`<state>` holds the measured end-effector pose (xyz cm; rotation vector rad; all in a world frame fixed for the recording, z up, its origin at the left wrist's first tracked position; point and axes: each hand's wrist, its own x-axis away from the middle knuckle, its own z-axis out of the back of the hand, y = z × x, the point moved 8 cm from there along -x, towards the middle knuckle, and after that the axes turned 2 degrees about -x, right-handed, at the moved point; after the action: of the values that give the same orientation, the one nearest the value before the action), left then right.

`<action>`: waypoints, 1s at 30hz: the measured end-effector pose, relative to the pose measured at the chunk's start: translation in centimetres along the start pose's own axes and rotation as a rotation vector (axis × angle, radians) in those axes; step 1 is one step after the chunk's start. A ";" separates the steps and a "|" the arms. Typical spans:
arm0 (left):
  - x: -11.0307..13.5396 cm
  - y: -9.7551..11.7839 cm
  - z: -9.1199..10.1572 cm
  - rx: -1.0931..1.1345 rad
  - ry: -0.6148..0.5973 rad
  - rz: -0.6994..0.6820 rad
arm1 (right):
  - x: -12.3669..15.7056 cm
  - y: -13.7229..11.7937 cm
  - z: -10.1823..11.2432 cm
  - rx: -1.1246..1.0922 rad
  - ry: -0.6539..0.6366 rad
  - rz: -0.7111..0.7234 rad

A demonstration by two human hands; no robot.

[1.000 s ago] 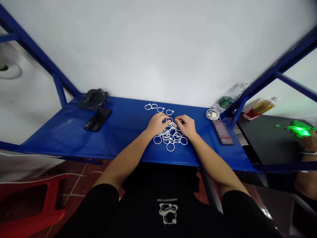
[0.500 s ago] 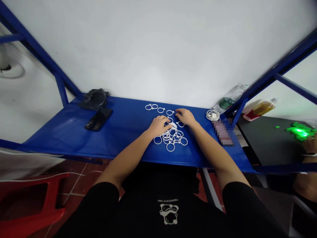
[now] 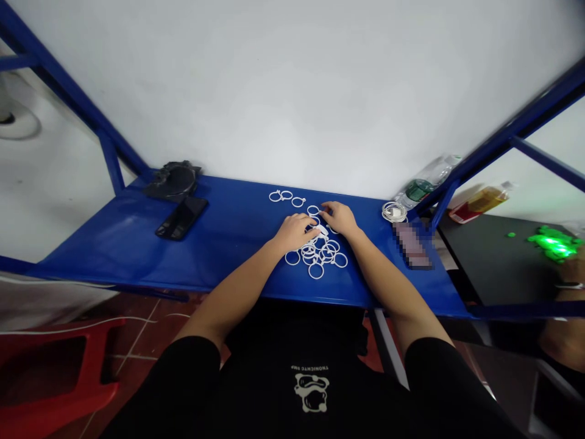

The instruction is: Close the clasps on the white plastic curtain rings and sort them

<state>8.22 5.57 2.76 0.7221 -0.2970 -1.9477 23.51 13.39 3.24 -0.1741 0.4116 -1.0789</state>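
Observation:
Several white rings with small eyelets, like curtain rings [image 3: 315, 271], lie in a loose heap on the blue table. My left hand [image 3: 293, 231] rests at the heap's far left side, thumb and fingers apart around a ring partly hidden by them. Across from it, my right hand [image 3: 340, 218] has its fingertips beside a single white ring [image 3: 313, 211] beyond the heap. Its thumb and forefinger are slightly apart, and whether they touch that ring is hard to tell. Another ring is partly covered beneath the right hand. Farther back, three rings [image 3: 286, 195] lie in a row.
On the left lie a black phone [image 3: 181, 218] and a crumpled black bag [image 3: 176, 181]. A coiled white cable [image 3: 393, 211], a clear bottle [image 3: 418, 192] and a blurred-out phone [image 3: 412, 245] are on the right. Another person's hand [image 3: 573, 266] is by glowing green pieces [image 3: 554, 242].
My right hand has shifted slightly left, toward the single ring. That ring now sits a little nearer the heap. My left hand has stayed nearly in place.

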 end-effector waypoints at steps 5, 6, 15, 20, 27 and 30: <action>0.0 -0.2 0.0 0.010 -0.007 0.004 | 0.0 0.0 0.2 0.018 0.045 0.030; 0.0 -0.1 0.0 0.014 -0.005 0.003 | 0.1 0.0 0.6 -0.030 0.082 0.022; 0.2 1.6 3.2 0.168 0.215 -0.107 | 4.0 -2.8 3.1 -0.874 0.208 -0.083; 0.4 1.6 3.9 0.174 0.278 -0.106 | 5.3 -4.0 1.9 -0.872 0.152 -0.048; 0.5 1.9 4.1 0.164 0.295 -0.105 | 5.3 -4.2 1.8 -0.916 0.155 -0.046; 0.5 1.9 4.2 0.172 0.286 -0.095 | 5.4 -4.2 2.1 -0.916 0.164 -0.047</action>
<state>6.91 3.82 6.80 1.1322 -0.2593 -1.8915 23.10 6.50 5.23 -0.9103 1.0376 -0.8856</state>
